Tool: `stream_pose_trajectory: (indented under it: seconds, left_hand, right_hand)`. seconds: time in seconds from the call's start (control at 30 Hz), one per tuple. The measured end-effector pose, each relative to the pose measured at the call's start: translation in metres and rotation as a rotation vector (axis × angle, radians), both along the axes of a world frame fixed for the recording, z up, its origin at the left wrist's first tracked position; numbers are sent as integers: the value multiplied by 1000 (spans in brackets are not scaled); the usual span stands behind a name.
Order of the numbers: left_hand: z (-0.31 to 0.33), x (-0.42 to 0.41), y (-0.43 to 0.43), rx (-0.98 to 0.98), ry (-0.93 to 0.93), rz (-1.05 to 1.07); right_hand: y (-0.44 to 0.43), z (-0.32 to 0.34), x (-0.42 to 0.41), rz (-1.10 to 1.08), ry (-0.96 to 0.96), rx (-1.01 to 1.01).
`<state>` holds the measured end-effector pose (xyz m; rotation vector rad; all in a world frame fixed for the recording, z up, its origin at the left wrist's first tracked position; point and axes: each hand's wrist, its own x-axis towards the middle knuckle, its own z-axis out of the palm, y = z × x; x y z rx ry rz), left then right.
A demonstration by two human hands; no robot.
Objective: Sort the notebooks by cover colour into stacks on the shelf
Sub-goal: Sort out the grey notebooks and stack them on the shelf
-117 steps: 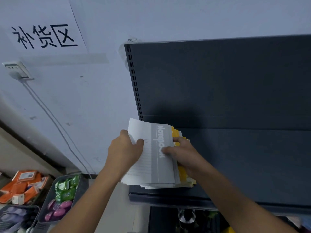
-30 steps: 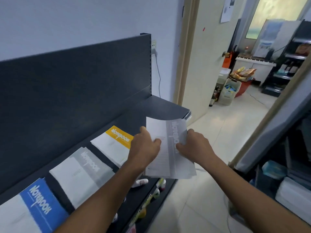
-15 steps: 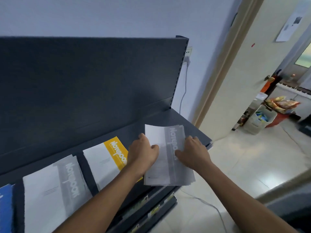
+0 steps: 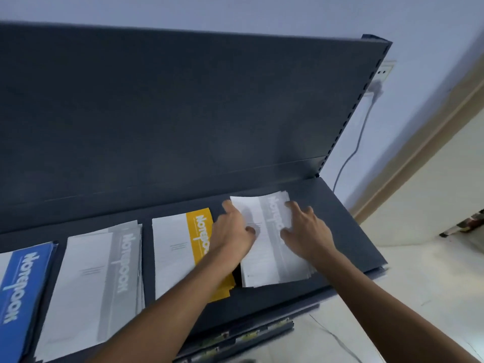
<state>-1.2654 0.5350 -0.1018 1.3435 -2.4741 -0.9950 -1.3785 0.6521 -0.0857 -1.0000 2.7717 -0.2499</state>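
Along the dark shelf (image 4: 343, 231) lie notebook stacks sorted by cover: blue (image 4: 23, 279) at the far left, grey (image 4: 115, 260), then yellow (image 4: 199, 231). A second grey notebook stack (image 4: 269, 260) lies at the right end, its far left corner slightly raised. My left hand (image 4: 234, 231) holds this stack's left edge, thumb on the cover and fingers along the side. My right hand (image 4: 307, 231) rests flat on its cover with fingers spread. My left forearm hides the yellow stack's lower right part.
The shelf's tall dark back panel (image 4: 183, 106) rises right behind the stacks. A plugged-in wall socket (image 4: 378, 82) and its cable hang past the shelf's right end. A lower shelf edge (image 4: 246, 336) shows below, with pale floor (image 4: 419, 297) to the right.
Both hands carried the grey stack along the shelf to its right end and lowered it onto the surface beside the yellow stack. My right hand went from gripping to lying flat on the cover.
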Motion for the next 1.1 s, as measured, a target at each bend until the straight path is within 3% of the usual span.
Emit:
stream_pose_trajectory:
  seconds: [0.33,0.43,0.6,0.83,1.1]
  left_hand:
    - [-18,-22,8,-148,-118,92]
    - [-21,-20,11,-272,-177,82]
    - [-15,-9,11,-371,-196,60]
    - [14,54,-11,-408,-167,202]
    - [48,195,-36,-440,-170,412]
  right_hand:
    - [-22,-20,-47,213,-36,155]
    - [-27,-16,-55,279,43,207]
    - [-43,-5,-49,400,168,105]
    - [-79,9,2,646,200,-38]
    - [-134,33,125,938,197,-121]
